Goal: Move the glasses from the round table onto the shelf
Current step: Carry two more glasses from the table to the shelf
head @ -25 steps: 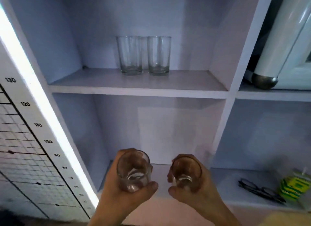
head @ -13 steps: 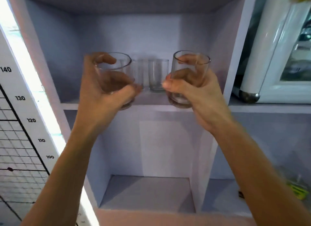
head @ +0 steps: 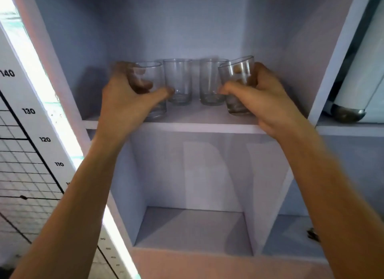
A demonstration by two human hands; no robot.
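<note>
Placing step: left hand (head: 126, 104) and right hand (head: 261, 100) each grip a glass — left glass (head: 153, 87) on the shelf (head: 187, 123), right glass (head: 239, 85) tilted. Next: level it, release both.

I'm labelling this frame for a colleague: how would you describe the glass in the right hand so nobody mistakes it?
On the shelf, four clear glasses stand in a row. It is the rightmost glass, gripped by the right hand. Unlike the others, it tilts.
</note>
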